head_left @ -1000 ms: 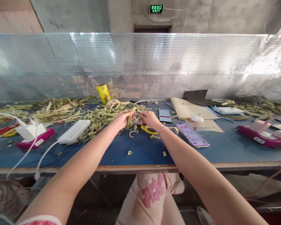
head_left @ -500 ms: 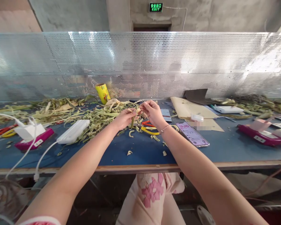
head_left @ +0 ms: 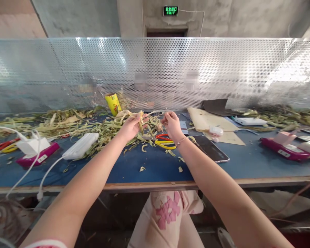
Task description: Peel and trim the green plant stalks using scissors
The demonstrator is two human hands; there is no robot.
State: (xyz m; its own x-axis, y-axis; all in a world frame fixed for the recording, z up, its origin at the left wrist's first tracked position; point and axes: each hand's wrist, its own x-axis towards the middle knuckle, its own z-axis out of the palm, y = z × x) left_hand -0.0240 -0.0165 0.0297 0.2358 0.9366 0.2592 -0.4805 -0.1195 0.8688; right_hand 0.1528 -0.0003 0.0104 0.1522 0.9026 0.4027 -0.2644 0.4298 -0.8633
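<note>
My left hand (head_left: 131, 126) is closed around a pale yellow-green strip of dried plant (head_left: 141, 119), its cut end upright above the fingers. To the right, apart from it, my right hand (head_left: 172, 124) has its fingers pinched together; whatever they hold, if anything, is too small to make out. Under and between the hands spreads a heap of dried leaves and stems (head_left: 105, 132). Just below my right hand lies a cutting tool with red and yellow handles (head_left: 165, 143); its jaws are partly covered by scraps.
A smartphone (head_left: 209, 148) lies right of my right wrist, near a white earbud case (head_left: 216, 131) and brown cardboard (head_left: 212, 119). At left are a white power bank (head_left: 81, 145) and a magenta power strip (head_left: 38, 155). A yellow tube (head_left: 113, 104) stands before the perforated metal screen (head_left: 160, 69).
My hands have moved apart: the left shifted left with the plant strip, the right slightly right. The phone's screen, lit before, is dark now.
</note>
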